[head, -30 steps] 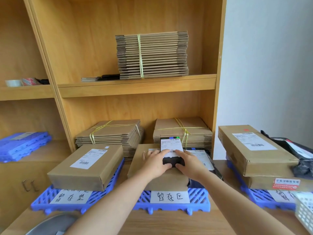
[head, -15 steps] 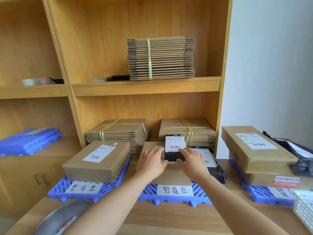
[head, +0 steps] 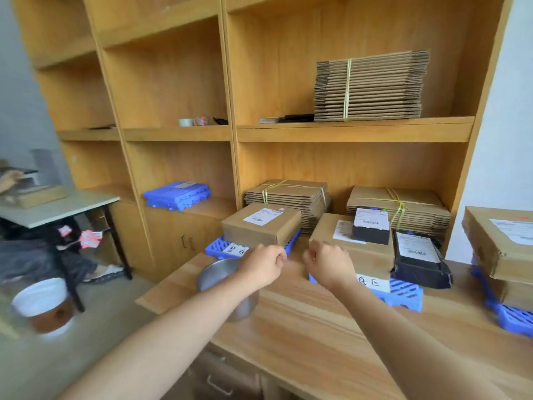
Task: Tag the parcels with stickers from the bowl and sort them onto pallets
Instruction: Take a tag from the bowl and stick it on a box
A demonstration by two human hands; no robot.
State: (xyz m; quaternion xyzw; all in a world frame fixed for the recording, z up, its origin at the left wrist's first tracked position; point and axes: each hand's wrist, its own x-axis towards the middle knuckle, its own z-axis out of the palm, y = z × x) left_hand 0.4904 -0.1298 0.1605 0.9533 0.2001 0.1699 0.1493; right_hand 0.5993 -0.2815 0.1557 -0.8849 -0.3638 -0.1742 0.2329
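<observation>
A small black parcel (head: 370,230) with a white label lies on top of a brown box (head: 340,255) on the middle blue pallet (head: 403,291). A black poly-bag parcel (head: 418,259) leans beside that box. My left hand (head: 261,265) and my right hand (head: 328,262) hover over the counter in front of the pallets, fingers loosely curled, holding nothing. The metal bowl (head: 216,274) sits under my left wrist, its inside hidden. On the left pallet (head: 217,247) lies a labelled brown box (head: 261,226).
Stacked brown boxes (head: 501,243) rest on the right pallet (head: 512,317). Bundled flat cardboard (head: 369,85) fills the shelves, with spare blue pallets (head: 177,194) and tape rolls (head: 193,121). A grey table (head: 57,209) and a white-lidded bin (head: 43,304) stand to the left.
Both hands have let go of the small black parcel and drawn back towards me over the counter. My view has swung to the left.
</observation>
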